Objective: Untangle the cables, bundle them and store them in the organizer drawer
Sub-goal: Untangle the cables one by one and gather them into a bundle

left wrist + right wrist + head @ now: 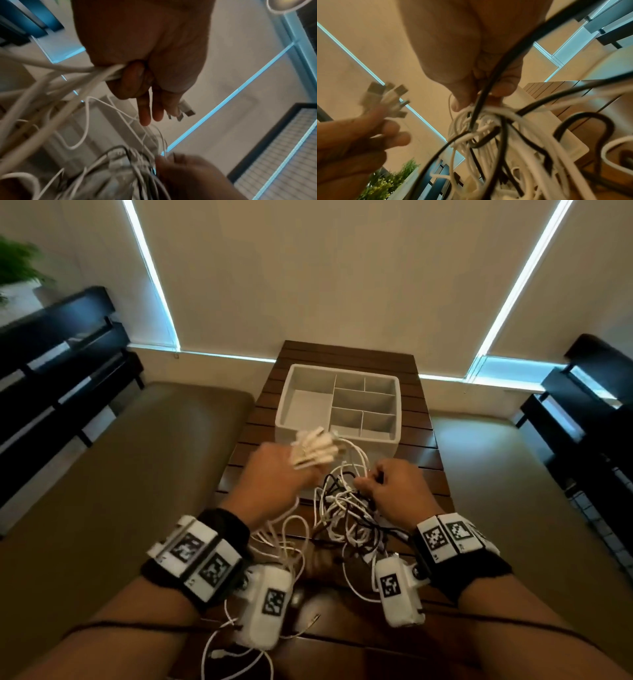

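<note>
A tangle of white and black cables [346, 511] hangs between my hands above the slatted wooden table [424, 463]. My left hand [274, 474] grips a bunch of white cables whose USB plugs [317, 446] stick out past its fingers; the same plugs [183, 112] [385, 97] show in both wrist views. My right hand [387, 487] pinches strands at the top of the tangle [479, 124], thumb against fingers. The grey organizer drawer [284, 392] with several compartments stands just beyond the hands.
Loose white cable loops [239, 642] trail down toward my lap. Brown cushioned benches [137, 474] flank the narrow table. Dark shelving [61, 371] stands at the left and right walls, with a green plant [17, 265] at the far left.
</note>
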